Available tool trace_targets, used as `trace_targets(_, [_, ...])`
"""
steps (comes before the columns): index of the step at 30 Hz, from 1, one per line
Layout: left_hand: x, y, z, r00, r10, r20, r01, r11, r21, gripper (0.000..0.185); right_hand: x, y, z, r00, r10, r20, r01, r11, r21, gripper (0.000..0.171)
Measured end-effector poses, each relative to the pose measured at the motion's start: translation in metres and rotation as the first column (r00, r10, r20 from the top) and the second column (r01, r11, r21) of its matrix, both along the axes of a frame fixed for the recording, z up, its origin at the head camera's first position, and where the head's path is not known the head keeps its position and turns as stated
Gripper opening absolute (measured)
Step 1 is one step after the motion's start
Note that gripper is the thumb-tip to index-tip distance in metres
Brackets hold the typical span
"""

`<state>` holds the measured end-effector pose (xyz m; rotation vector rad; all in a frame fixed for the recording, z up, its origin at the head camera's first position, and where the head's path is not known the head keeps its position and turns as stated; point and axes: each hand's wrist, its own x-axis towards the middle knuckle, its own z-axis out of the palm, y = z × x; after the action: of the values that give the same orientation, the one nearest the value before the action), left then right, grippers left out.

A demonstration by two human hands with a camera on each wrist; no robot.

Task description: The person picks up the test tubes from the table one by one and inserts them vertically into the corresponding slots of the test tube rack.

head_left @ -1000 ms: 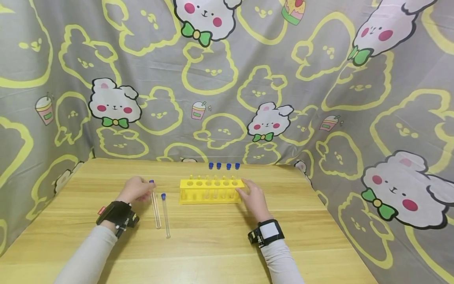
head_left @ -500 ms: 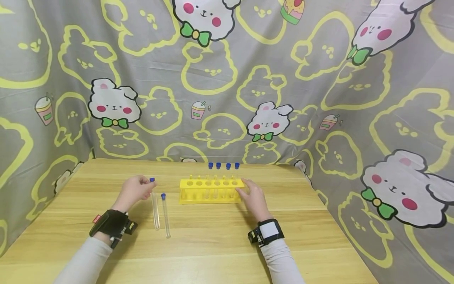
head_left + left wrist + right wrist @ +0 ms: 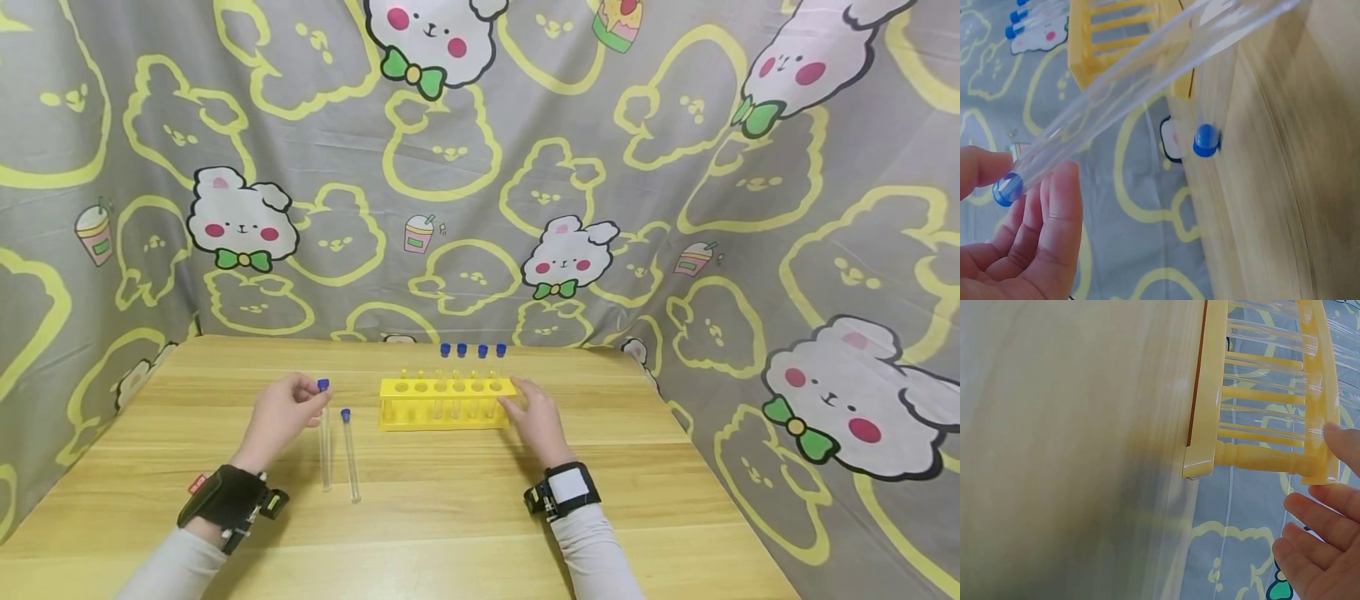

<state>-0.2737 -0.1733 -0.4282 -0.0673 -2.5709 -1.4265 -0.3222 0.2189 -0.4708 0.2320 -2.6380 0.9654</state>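
Observation:
My left hand [image 3: 281,412] pinches a clear test tube [image 3: 326,458] just below its blue cap, between thumb and fingers. In the left wrist view this tube [image 3: 1110,109] runs slanting away from the fingertips. Just right of it, a second blue-capped test tube [image 3: 351,462] lies on the table. The yellow test tube rack [image 3: 450,398] stands farther back, with several capped tubes upright in its right-hand holes. My right hand [image 3: 540,425] grips the rack's right end. The right wrist view has its thumb on the top bar [image 3: 1319,394] and the fingers beyond the end.
Blue caps [image 3: 446,350] stick up well above the rack. The two holes at its left end hold no tubes. A wooden table [image 3: 465,533] bears everything, and a patterned grey curtain [image 3: 345,150] hangs behind it and along both sides.
My left hand has taken hold of the tube at its capped end and raised it; the tube's lower end has shifted slightly left and nearer. The right hand and rack stay put.

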Motion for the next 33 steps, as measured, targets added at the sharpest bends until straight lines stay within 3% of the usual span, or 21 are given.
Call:
trace_targets(7, [0.008, 0.005, 0.005, 0.997, 0.023, -0.073, -0.028, 0.998, -0.061, 0.028, 0.000, 0.000, 0.000, 1.000, 0.004, -0.010, -0.004, 1.000, 0.009, 0.054])
trace_targets(13, [0.006, 0.010, 0.016, 0.992, 0.039, -0.124, -0.051, 0.994, -0.098, 0.031, -0.001, 0.000, 0.000, 1.000, 0.002, -0.013, -0.002, 1.000, 0.012, 0.054])
trace_targets(20, [-0.005, 0.020, 0.035, 0.980, 0.055, -0.192, -0.076, 0.992, -0.104, 0.028, -0.001, -0.001, 0.000, 1.000, 0.005, -0.009, -0.005, 1.000, 0.009, 0.053])
trace_targets(33, [-0.033, 0.045, 0.068, 0.959, 0.032, -0.283, -0.046, 0.998, -0.044, 0.026, -0.001, 0.000, -0.001, 1.000, 0.000, -0.010, 0.000, 1.000, 0.017, 0.054])
